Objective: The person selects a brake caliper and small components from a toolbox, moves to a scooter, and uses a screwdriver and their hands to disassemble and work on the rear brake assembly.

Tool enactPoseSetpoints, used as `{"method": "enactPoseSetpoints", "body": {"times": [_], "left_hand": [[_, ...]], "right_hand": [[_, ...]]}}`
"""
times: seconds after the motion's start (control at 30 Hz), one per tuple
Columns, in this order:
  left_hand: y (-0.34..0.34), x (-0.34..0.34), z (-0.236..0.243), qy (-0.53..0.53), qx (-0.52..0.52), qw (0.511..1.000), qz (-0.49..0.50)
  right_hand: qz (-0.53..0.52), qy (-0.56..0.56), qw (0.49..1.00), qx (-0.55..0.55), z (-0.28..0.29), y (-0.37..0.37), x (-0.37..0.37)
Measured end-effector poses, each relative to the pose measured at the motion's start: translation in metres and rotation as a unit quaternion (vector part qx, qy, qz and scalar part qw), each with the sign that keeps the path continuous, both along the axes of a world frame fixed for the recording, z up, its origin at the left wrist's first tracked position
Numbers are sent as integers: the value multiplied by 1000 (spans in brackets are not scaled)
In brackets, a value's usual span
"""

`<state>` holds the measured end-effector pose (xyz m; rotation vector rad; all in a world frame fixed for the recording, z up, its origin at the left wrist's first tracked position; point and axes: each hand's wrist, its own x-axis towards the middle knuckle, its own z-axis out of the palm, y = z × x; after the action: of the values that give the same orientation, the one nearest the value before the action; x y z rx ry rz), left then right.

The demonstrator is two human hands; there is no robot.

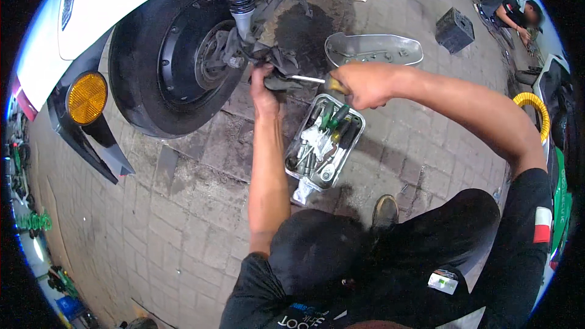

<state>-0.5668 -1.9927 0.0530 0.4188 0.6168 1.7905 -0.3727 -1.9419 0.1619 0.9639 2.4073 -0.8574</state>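
A screwdriver (317, 80) is gripped in the closed right hand (362, 84), its tip aimed at the part beside the wheel (177, 55). That part is clutched by the left hand (263, 88). Just below the wheel, a tool tray (355, 140) is seen on the paving.

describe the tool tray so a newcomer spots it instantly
Start at the scooter's black rear wheel at upper left and go right and down along the paving to the spot just below the right hand, which grips a screwdriver. There lies the tool tray, a small rectangular metal one. Unlike the bare curved silver cover above it, it is crammed with green and black handled tools.
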Motion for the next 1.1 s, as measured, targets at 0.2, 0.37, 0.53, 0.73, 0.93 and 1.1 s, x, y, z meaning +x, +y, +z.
{"method": "enactPoseSetpoints", "body": {"times": [0.2, 0.37, 0.53, 0.73, 0.93, 1.1], "left_hand": [[7, 12, 8, -30, -63, 996, 58], [31, 25, 36, -52, -55, 996, 49], [42, 19, 12, -62, -12, 997, 41], [33, 9, 5, 35, -84, 996, -1], [27, 0, -2, 50, -64, 997, 3], [18, 8, 12, 16, -66, 998, 6]], "right_hand": [[-100, 169, 977, -81, -20, -23, 16], [-298, 282, 894, -182, -18, -44, -6], [-387, 258, 848, -255, -10, -46, -5], [-388, 187, 872, -234, 8, -46, -9], [-365, 206, 863, -281, -17, -55, -16], [-424, 235, 790, -375, -35, -63, -23]]}}
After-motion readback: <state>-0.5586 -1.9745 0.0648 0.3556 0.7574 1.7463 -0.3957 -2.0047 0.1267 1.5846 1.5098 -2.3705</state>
